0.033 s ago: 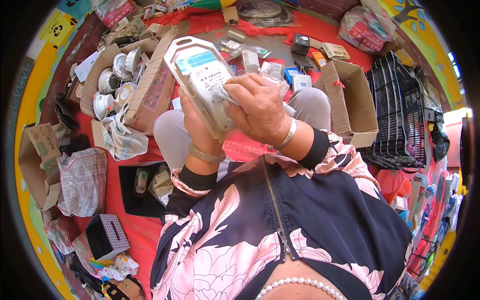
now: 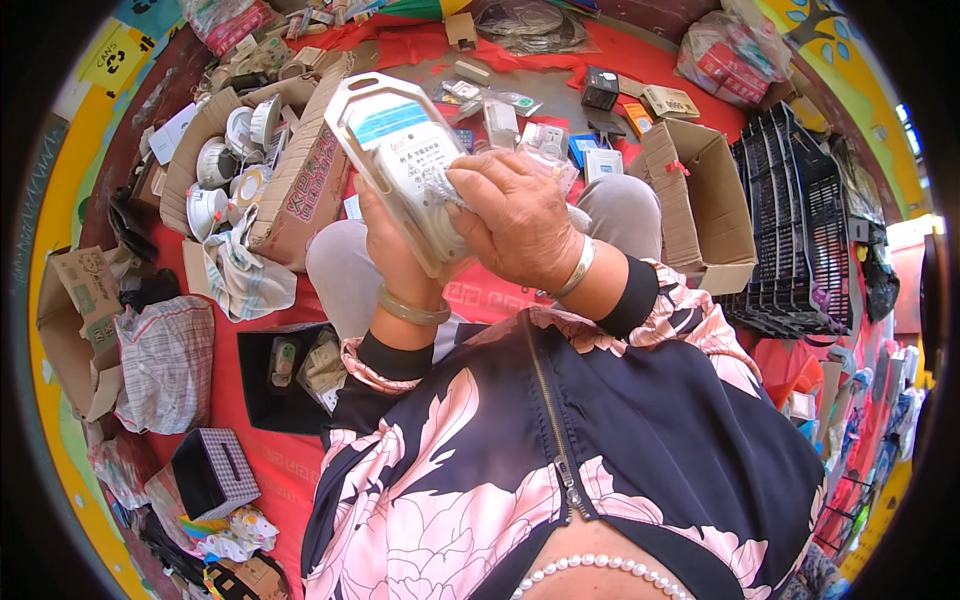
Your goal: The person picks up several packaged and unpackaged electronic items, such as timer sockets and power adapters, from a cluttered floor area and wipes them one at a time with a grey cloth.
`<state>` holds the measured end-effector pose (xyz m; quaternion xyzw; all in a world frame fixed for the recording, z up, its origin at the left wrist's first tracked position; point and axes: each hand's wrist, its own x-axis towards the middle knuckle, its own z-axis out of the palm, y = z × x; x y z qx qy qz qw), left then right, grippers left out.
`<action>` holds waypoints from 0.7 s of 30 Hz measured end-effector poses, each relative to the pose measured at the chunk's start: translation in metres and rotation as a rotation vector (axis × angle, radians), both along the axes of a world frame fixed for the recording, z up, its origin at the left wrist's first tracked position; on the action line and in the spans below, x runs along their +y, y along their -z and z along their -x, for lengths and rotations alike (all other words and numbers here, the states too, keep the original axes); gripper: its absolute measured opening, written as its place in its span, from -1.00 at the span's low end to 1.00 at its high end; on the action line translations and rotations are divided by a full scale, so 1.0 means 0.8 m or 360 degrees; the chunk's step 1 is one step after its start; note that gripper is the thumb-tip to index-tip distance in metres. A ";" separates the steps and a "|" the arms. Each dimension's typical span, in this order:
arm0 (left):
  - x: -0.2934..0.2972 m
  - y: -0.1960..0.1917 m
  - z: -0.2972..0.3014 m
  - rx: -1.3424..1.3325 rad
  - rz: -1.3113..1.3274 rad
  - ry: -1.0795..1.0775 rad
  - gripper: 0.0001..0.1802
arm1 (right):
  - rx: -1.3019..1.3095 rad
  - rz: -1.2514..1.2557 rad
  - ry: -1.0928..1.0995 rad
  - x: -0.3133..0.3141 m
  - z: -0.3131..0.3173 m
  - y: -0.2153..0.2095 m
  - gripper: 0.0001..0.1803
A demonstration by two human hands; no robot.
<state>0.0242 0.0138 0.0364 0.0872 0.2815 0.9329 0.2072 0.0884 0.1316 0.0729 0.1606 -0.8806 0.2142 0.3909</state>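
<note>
My left hand point(image 2: 393, 245) is wrapped round the lower side of a clear plastic blister pack point(image 2: 352, 108), tilted up in front of me. Inside it is a white boxy device with a printed label point(image 2: 415, 150) and a blue strip across the top. A crumpled greyish cloth point(image 2: 437, 186) is pinched in my right hand point(image 2: 520, 205) and pressed against the face of the pack. Another bit of the cloth pokes out on the far side of that hand. The fingers of my left hand are mostly hidden behind the pack.
At left stands a cardboard box point(image 2: 300, 195) of round white lamp fittings, a striped cloth point(image 2: 245, 275) over its edge. Small packaged goods point(image 2: 500, 120) lie ahead. An open carton point(image 2: 700, 200) and a black plastic crate point(image 2: 790, 220) stand at right. A black bin point(image 2: 262, 400) sits near my left forearm.
The pack has shifted very slightly to the left, and the cloth under my right fingers has moved a little on its face.
</note>
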 end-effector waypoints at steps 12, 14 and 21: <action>-0.032 0.006 0.021 0.0040 -0.0001 0.0155 -0.35 | -0.0328 0.1383 -0.0117 0.072 0.001 -0.021 -0.72; -0.039 0.011 0.022 0.0066 0.0040 0.0137 -0.33 | -0.0549 0.1800 -0.0226 0.085 -0.002 -0.048 -0.73; -0.013 0.007 0.007 0.0081 -0.0569 0.0790 -0.35 | -0.0170 0.0694 -0.0387 0.064 0.017 -0.035 -0.57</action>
